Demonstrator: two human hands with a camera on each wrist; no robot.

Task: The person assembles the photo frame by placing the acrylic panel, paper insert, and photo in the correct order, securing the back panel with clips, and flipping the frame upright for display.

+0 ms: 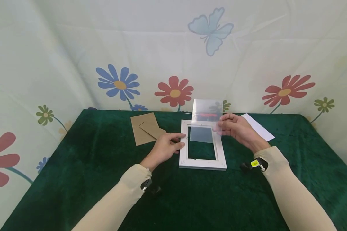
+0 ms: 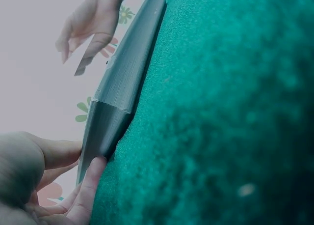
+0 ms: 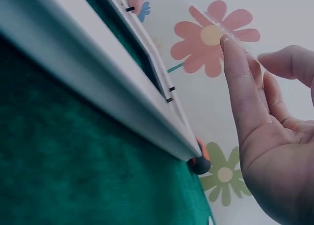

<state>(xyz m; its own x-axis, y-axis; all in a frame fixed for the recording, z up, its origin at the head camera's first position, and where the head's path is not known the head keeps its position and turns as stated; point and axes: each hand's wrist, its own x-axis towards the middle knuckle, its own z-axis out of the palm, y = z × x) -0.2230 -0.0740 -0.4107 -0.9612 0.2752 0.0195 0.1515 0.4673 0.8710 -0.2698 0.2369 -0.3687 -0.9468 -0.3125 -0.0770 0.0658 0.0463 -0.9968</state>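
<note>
A white picture frame [image 1: 203, 163] lies on the green cloth, its window towards me. My left hand [image 1: 164, 147] grips its left edge; the left wrist view shows the thumb and fingers around the frame's side [image 2: 115, 80]. With thumb and fingertips, my right hand [image 1: 238, 130] pinches a clear sheet [image 1: 206, 107] by its right edge. Tilted up, the sheet overlaps the far end of the frame in the head view. A pale bluish patch shows inside the frame's window below it. Small dark tabs [image 3: 171, 89] stand along the inner rim in the right wrist view.
Left of the frame lies a brown backing board [image 1: 143, 136] with a flap on it. A white sheet of paper [image 1: 258, 127] is partly behind my right hand. Beyond the frame, a tool with an orange and black handle [image 3: 200, 161] rests near the cloth's far edge.
</note>
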